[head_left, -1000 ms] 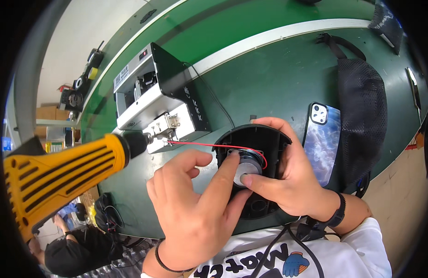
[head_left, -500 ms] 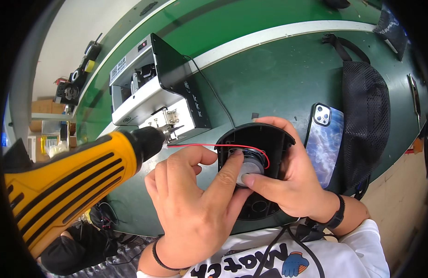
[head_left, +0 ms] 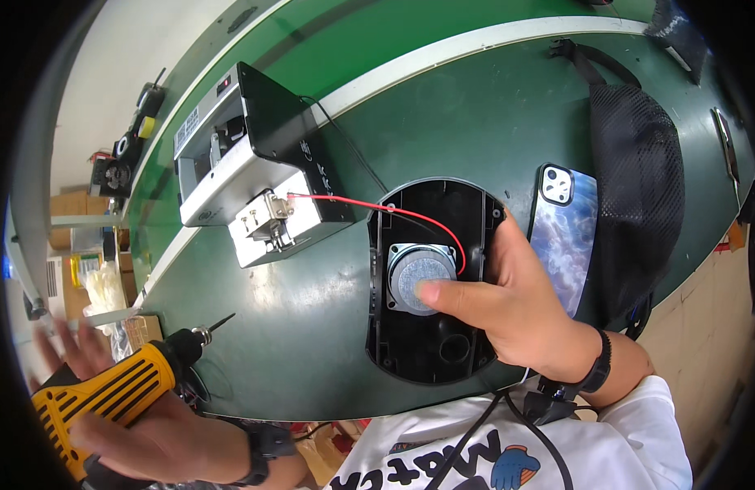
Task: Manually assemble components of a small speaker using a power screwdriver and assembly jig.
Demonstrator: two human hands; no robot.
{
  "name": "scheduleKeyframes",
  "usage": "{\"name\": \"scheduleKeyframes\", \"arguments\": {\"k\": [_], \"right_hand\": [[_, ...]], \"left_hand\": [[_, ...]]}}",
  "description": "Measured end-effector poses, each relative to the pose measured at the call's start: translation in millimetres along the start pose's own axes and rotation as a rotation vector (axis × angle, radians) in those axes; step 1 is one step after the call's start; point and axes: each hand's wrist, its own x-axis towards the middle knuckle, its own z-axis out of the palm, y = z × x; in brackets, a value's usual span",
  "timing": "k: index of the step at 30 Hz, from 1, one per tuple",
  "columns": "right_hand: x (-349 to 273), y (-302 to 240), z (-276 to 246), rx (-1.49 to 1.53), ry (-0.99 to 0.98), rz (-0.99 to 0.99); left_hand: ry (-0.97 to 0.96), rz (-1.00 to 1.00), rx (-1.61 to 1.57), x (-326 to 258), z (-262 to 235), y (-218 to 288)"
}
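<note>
My right hand (head_left: 524, 302) holds a black plastic housing (head_left: 438, 204) by its right side, thumb pressed on the round grey back of a small speaker (head_left: 412, 279) seated inside it. A red wire (head_left: 410, 214) arcs from the speaker to a metal fixture (head_left: 269, 219) on the front of a black-and-white bench machine (head_left: 279, 122). At the lower left, my left hand (head_left: 140, 437) is around a yellow-and-black power drill (head_left: 120, 388), thumb in front and fingers behind. Those fingers are spread and blurred, not closed on the drill; its bit points up and right.
A phone in a blue marbled case (head_left: 563, 237) lies on the green table, right of the housing. Beyond it is a black mesh bag (head_left: 637, 196) with a strap. Tweezers (head_left: 727, 143) lie at the far right. A black cord runs behind the machine.
My left hand has left the speaker and moved to the drill at the lower left. The drill has swung down and away from the machine. My right hand still holds the housing.
</note>
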Motion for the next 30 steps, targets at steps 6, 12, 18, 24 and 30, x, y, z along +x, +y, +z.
{"name": "scheduleKeyframes", "arguments": {"k": [6, 12, 18, 24, 30], "right_hand": [[0, -4, 1, -0.048, 0.049, -0.005], [2, -1, -1, 0.011, 0.077, -0.038], [5, 3, -4, -0.053, 0.071, -0.066], [10, 7, -2, -0.028, 0.097, -0.07], [9, 12, -4, -0.012, 0.081, -0.087]], "left_hand": [[-0.381, -0.208, -0.316, 17, 3, -1], [-0.595, -0.281, -0.76, 35, 12, -16], [-0.675, -0.425, -0.952, 36, 55, -40], [-0.604, -0.514, -0.887, 25, 73, -52], [-0.604, -0.543, -0.825, 21, 73, -48]]}}
